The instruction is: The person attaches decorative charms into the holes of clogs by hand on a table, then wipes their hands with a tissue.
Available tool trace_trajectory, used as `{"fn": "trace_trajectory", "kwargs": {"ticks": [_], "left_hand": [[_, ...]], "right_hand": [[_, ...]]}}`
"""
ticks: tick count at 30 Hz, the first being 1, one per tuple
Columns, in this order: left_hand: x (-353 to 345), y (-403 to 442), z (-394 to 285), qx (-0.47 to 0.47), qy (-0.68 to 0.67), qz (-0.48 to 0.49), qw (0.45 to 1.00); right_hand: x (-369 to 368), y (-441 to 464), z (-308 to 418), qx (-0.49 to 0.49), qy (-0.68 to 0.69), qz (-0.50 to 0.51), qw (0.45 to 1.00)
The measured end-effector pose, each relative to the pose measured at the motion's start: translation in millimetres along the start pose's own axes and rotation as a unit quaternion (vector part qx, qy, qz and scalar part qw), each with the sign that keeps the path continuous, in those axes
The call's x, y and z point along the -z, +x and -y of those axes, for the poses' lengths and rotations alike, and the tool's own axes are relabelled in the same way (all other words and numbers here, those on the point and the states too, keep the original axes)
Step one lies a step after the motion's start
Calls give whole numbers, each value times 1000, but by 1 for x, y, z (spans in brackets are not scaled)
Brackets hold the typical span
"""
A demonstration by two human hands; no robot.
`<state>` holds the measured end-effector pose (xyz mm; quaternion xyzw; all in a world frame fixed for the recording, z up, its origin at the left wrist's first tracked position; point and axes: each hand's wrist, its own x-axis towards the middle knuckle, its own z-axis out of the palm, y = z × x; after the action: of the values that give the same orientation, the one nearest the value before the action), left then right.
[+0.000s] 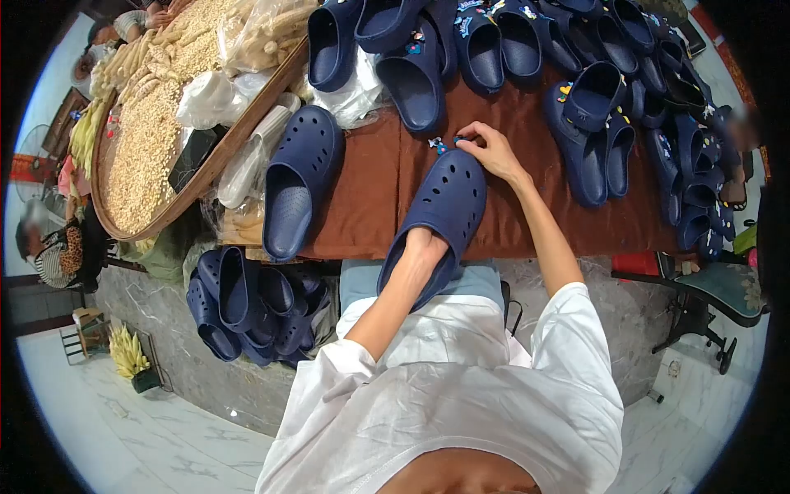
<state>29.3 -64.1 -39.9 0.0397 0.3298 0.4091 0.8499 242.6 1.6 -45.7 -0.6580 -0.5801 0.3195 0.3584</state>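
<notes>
My left hand (420, 247) is pushed inside a navy blue clog (451, 191) with round holes in its toe, its fingers hidden under the upper, holding the shoe at the table's front edge. Just past the toe, my right hand (494, 153) pinches a small coloured shoe charm, mostly covered by the fingertips. Another little blue-and-white charm (438, 146) lies on the brown cloth beside those fingers. To the left rests a second plain navy clog (304, 169), with no charms visible on it.
Several navy clogs with charms (588, 123) crowd the table's back and right. A large woven tray of pale kernels (148, 156) is at left. More clogs (255, 300) are bunched below the table edge. A green chair (724, 288) stands right; people sit at far left.
</notes>
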Motion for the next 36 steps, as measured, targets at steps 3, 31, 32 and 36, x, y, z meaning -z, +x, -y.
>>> {"fn": "trace_trajectory", "kwargs": {"ticks": [3,31,32,36], "left_hand": [[-8,9,1,8,2,2,1000],[25,-64,0,44,0,-11,999],[27,-68,0,47,0,-11,999],[29,-72,-1,59,-1,-12,998]], "right_hand": [[7,-24,9,-12,60,-41,997],[1,-112,99,38,124,33,991],[1,-114,97,34,114,28,993],[-3,-119,92,25,113,20,993]]}}
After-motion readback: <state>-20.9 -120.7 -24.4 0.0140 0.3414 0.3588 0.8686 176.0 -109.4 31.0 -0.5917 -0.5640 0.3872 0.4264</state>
